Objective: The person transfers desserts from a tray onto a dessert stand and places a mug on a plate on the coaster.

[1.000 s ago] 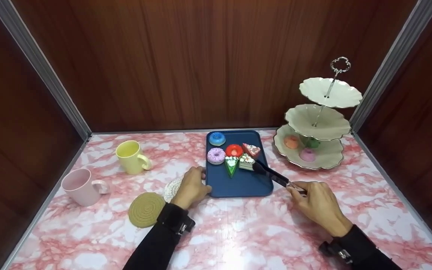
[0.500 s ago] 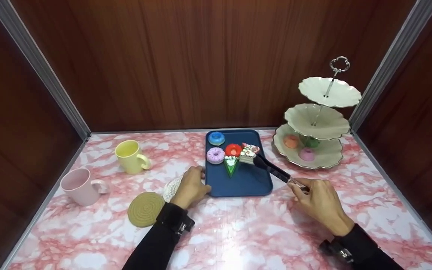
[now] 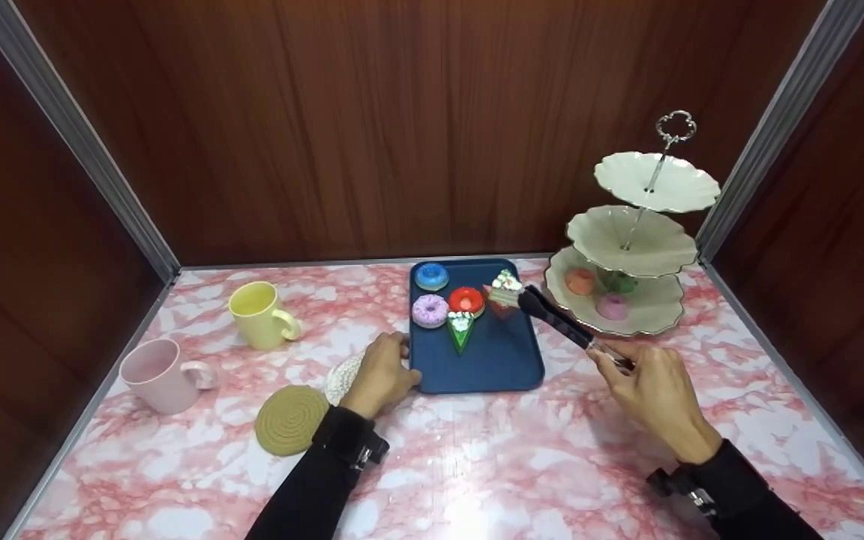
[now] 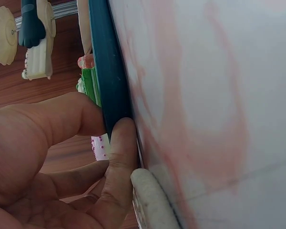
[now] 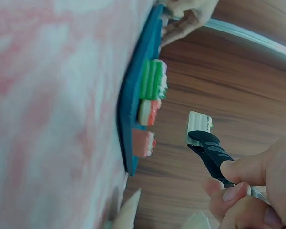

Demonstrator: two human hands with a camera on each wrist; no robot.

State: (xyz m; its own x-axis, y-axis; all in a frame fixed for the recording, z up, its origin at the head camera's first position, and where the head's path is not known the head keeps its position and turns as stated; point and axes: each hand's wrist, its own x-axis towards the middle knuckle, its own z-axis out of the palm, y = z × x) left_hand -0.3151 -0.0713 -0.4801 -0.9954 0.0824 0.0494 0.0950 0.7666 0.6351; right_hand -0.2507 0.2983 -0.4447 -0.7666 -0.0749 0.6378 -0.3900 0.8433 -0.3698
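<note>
R hand [image 3: 657,390] pinches tongs [image 3: 558,318] w/ white cake [image 3: 505,297] above tray [image 3: 484,371], prob. to miss pink cake [image 5: 139,143]. L hand [image 3: 381,373] pinches tray's L edge, prob. so it won't slip.

Head view: table [image 3: 462,465] brightly lit, apparently from overhead; white glare at its near middle, cut by frame edge. Back wall [image 3: 327,135] dim; side walls [image 3: 34,247] darker. Top tier [image 3: 631,178] bright, bottom tier [image 3: 649,319] shaded. Left wrist view: tabletop pale, soft-focused. Right wrist view: tabletop blurred, low contrast.
</note>
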